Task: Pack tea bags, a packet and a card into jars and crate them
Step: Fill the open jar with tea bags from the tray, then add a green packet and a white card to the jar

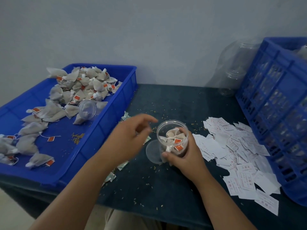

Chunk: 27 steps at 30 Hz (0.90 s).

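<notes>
A clear plastic jar [172, 138] holding several tea bags stands on the dark table, and my right hand [184, 155] grips its side. My left hand [131, 135] hovers just left of the jar's mouth with relaxed fingers and nothing in it. A clear lid [152, 151] lies against the jar's left side. Loose tea bags [79, 87] with red tags fill the shallow blue tray [103, 130] on the left. White cards [235, 155] are heaped to the right of the jar. Small green-white packets [123, 166] lie partly under my left forearm.
A tall blue crate [272, 113] stands at the right edge with filled jars inside. Empty clear jars [232, 70] are stacked behind it against the wall. Another clear jar [87, 109] lies on its side in the tray. Tea crumbs are scattered over the table.
</notes>
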Available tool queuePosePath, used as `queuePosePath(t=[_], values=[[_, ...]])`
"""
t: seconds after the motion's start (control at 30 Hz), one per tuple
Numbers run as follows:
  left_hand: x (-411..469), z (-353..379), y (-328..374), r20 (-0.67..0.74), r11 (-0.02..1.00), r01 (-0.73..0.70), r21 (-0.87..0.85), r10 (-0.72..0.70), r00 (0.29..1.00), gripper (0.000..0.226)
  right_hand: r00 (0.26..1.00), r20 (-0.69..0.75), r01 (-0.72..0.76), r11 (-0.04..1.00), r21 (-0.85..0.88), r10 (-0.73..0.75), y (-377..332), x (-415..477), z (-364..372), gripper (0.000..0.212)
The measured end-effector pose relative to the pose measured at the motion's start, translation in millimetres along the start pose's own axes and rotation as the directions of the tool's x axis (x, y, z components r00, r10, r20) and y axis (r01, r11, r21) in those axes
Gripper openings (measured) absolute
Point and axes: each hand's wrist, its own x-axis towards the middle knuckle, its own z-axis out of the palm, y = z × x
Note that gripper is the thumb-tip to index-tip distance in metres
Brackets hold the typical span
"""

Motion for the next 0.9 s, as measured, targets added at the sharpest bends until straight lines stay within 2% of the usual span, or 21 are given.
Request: queuePosePath(t=[0.03, 0.07, 0.13, 0.2, 0.33, 0.4, 0.47, 0.57, 0.7, 0.83, 0.9], values=[[5, 0, -14, -0.052, 0.996, 0.088, 0.024, -0.087, 0.995, 0.02, 1.0, -0.001, -0.002, 1.0, -0.004, 0.002, 0, 0, -1, 0.088], [9, 1, -29, -0.029, 0.973, 0.182, 0.144, -0.18, 0.983, 0.015, 1.0, -0.002, -0.007, 1.0, -0.005, 0.007, 0, -1, -1, 0.087], [10, 12, -58, 0.121, 0.863, 0.258, 0.434, -0.34, 0.933, 0.029, 1.0, -0.006, -0.023, 1.0, 0.0, 0.023, 1, -1, -2, 0.086], [4, 28, -77, 0.168, 0.82, 0.265, 0.507, -0.396, 0.903, 0.045, 1.0, -0.005, -0.024, 1.0, 0.001, 0.024, 1, -1, -2, 0.085], [-1, 55, -99, -0.025, 0.888, 0.273, 0.37, -0.284, 0.959, 0.057, 1.0, 0.007, -0.016, 1.0, 0.012, 0.016, 1, 0, -1, 0.081], [4, 63, -101, -0.056, 0.897, 0.255, 0.361, -0.252, 0.966, 0.058, 1.0, 0.006, -0.012, 1.0, 0.013, 0.012, -1, -1, 0, 0.074], [11, 69, -102, -0.059, 0.904, 0.22, 0.368, -0.213, 0.975, 0.05, 1.0, 0.002, -0.008, 1.0, 0.021, 0.008, -4, -1, 1, 0.068], [20, 74, -103, -0.107, 0.931, 0.191, 0.311, -0.165, 0.98, 0.026, 1.0, -0.002, -0.002, 1.0, 0.031, 0.002, -6, -1, 1, 0.065], [24, 69, -99, -0.137, 0.965, 0.218, 0.146, -0.199, 0.97, 0.007, 1.0, -0.005, 0.003, 1.0, 0.023, -0.003, -7, -1, 1, 0.069], [24, 50, -84, -0.123, 0.959, 0.282, 0.018, -0.278, 0.953, 0.023, 1.0, 0.004, 0.0, 1.0, 0.008, 0.0, -6, -1, 0, 0.073], [25, 34, -65, -0.191, 0.956, 0.284, -0.077, -0.294, 0.937, 0.008, 1.0, 0.007, 0.012, 1.0, -0.004, -0.012, -7, -2, 1, 0.076]])
